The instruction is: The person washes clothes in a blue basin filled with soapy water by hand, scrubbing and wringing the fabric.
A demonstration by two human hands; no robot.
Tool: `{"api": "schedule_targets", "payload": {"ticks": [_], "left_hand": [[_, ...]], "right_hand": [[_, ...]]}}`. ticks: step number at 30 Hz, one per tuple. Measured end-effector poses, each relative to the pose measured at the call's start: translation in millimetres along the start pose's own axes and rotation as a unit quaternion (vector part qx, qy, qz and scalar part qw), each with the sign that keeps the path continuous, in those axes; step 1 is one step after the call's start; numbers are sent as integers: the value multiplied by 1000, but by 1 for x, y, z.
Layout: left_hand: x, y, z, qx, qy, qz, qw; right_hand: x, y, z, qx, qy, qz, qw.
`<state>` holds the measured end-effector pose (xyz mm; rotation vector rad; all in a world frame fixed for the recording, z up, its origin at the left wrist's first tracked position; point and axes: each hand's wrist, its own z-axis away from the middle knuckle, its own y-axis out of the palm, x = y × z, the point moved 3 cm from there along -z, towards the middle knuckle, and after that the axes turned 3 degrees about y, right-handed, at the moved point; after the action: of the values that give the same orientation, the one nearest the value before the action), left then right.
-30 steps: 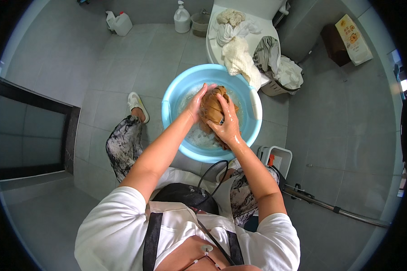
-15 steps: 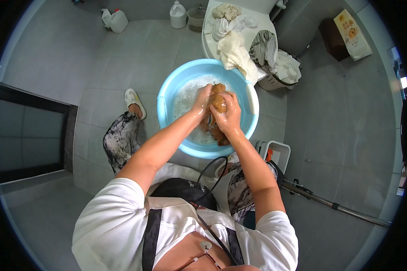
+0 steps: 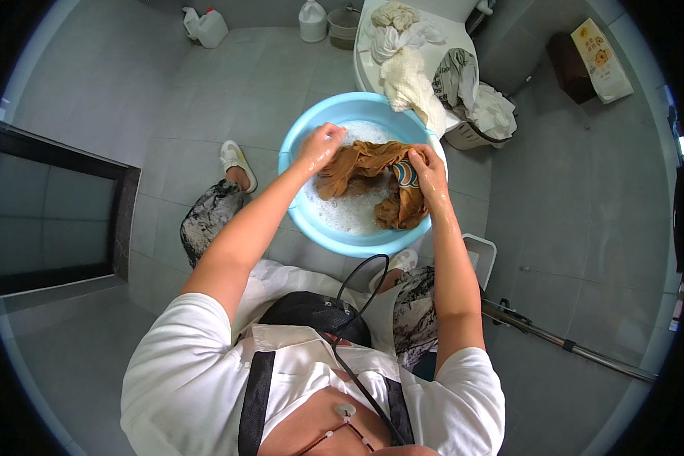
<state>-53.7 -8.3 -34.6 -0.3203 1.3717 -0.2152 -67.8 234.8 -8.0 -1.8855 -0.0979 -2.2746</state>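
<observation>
A wet brown garment (image 3: 368,157) with a patch of blue, white and orange arcs is spread between my hands over a light blue basin (image 3: 295,209). My right hand (image 3: 431,173) is closed on its right part, thumb on top, near the basin's right rim. My left hand (image 3: 321,147) is closed at the garment's upper left edge; its fingertips are partly hidden. The lower folds hang into soapy water (image 3: 349,216) with white foam. Both forearms are wet.
Behind the basin, a white toilet (image 3: 366,64) carries pale cloths, and a cream knitted cloth (image 3: 410,83) hangs to the basin rim. A laundry basket (image 3: 467,138) stands beside it. White jugs (image 3: 312,21) sit by the back wall. A metal pole (image 3: 539,332) lies at right.
The garment was bunched and squeezed between both hands; now it is opened out. My left hand has moved left and my right hand right.
</observation>
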Motion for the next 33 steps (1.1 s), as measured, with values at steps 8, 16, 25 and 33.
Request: {"api": "schedule_targets", "payload": {"ticks": [8,16,25,33], "left_hand": [[-10,34,40,20,174,-166,970],[-17,23,27,115,1,179,977],[-31,-12,20,190,-62,383,902],[-31,-18,17,214,-72,299,927]], "right_hand": [[31,27,21,139,137,-272,942],[48,13,36,70,220,-409,883],[2,-4,12,68,121,-192,972],[-25,-3,2,51,225,-162,959]]}}
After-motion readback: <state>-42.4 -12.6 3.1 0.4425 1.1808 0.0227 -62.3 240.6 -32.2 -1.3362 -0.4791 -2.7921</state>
